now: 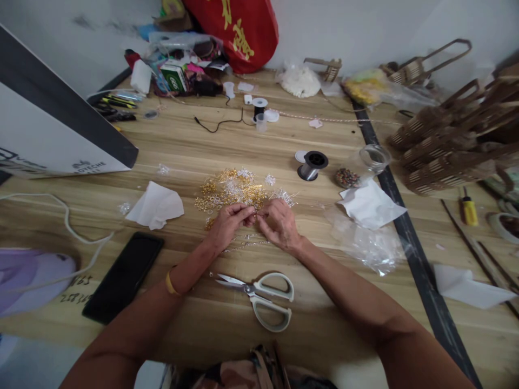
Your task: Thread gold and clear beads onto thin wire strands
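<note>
My left hand (pixel 231 222) and my right hand (pixel 279 222) meet over the middle of the table, fingertips pinched close together. Whatever lies between them is too small to make out. Just beyond my fingers spreads a pile of gold and silver jewelry findings (pixel 233 189), with small rings at its left side. Silver pins (pixel 285 196) lie by my right knuckles. Below my hands a thin silver chain (pixel 247 244) rests on the wood. Nearer to me are scissors with pale handles (pixel 259 296), their blades slightly apart and pointing left.
A black phone (pixel 124 276) and a white paper (pixel 157 206) lie at left. To the right are a wire spool (pixel 311 165), a tipped jar of beads (pixel 360 166), crumpled plastic (pixel 377 246) and stacked brown wooden pieces (pixel 441 138). A white box (pixel 60 124) stands at far left.
</note>
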Demonstrator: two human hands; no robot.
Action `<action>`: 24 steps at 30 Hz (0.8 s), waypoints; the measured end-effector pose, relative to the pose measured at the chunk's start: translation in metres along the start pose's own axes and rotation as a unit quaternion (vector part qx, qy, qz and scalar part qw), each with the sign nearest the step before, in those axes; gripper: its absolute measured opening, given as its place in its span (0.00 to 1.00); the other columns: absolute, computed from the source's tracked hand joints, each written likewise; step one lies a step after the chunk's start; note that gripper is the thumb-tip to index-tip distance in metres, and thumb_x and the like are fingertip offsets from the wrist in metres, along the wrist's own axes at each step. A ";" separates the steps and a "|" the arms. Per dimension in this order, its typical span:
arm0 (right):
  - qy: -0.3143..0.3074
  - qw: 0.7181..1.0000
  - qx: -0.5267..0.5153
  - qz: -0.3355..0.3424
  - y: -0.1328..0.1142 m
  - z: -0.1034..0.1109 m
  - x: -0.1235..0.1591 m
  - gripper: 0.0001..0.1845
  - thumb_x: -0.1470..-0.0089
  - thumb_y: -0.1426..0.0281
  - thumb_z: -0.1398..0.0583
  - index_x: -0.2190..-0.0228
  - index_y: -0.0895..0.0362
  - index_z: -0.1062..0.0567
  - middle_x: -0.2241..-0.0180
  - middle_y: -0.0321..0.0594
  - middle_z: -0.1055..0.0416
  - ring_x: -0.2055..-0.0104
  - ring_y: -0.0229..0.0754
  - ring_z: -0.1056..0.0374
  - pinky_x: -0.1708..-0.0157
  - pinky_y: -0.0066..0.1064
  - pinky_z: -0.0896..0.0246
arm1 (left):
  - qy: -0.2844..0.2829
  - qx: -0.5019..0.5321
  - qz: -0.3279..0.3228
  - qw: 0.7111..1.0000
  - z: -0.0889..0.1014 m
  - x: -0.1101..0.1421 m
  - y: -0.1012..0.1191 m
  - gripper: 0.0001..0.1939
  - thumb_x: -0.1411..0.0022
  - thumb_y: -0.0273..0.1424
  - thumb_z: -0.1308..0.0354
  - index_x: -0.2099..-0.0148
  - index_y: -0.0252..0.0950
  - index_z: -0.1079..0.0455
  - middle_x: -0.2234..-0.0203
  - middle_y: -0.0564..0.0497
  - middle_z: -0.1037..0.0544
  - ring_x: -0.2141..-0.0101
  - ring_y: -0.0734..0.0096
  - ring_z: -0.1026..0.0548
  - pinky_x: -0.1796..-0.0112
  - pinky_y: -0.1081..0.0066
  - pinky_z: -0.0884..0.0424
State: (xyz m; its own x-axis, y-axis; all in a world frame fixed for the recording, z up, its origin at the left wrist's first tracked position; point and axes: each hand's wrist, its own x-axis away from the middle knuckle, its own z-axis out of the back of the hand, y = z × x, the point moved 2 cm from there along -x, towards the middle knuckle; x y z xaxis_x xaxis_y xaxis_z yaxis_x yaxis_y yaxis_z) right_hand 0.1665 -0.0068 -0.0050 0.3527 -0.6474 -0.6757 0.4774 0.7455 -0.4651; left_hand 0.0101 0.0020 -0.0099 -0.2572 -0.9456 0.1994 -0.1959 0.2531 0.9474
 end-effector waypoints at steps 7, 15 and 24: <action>-0.001 1.000 -0.003 0.002 0.001 -0.001 0.000 0.00 0.45 0.71 0.43 0.68 0.55 0.32 0.71 0.40 0.32 0.66 0.42 0.36 0.62 0.38 0.39 | -0.001 0.001 0.003 1.000 -0.002 0.001 0.002 0.13 0.50 0.38 0.35 0.75 0.32 0.28 0.80 0.52 0.27 0.75 0.75 0.32 0.69 0.73 0.36; -0.005 1.000 -0.003 0.000 0.002 -0.001 0.001 0.01 0.45 0.71 0.43 0.68 0.55 0.32 0.70 0.40 0.32 0.65 0.42 0.36 0.62 0.38 0.39 | -0.007 -0.007 0.000 1.000 -0.001 0.001 -0.001 0.13 0.49 0.38 0.35 0.74 0.32 0.27 0.79 0.52 0.27 0.74 0.75 0.31 0.68 0.73 0.35; -0.005 1.000 -0.010 -0.005 0.002 -0.001 0.000 0.01 0.44 0.71 0.44 0.68 0.55 0.32 0.71 0.39 0.32 0.66 0.42 0.36 0.62 0.38 0.40 | -0.014 -0.042 -0.018 0.999 0.000 0.001 -0.001 0.13 0.47 0.38 0.37 0.73 0.32 0.27 0.78 0.52 0.26 0.74 0.74 0.31 0.68 0.72 0.35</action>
State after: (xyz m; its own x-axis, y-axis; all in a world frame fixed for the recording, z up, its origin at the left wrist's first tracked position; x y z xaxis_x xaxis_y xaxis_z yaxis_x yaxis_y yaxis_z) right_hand 0.1667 -0.0055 -0.0069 0.3553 -0.6563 -0.6655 0.4656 0.7417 -0.4828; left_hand 0.0099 0.0004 -0.0108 -0.2772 -0.9476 0.1591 -0.1248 0.1997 0.9719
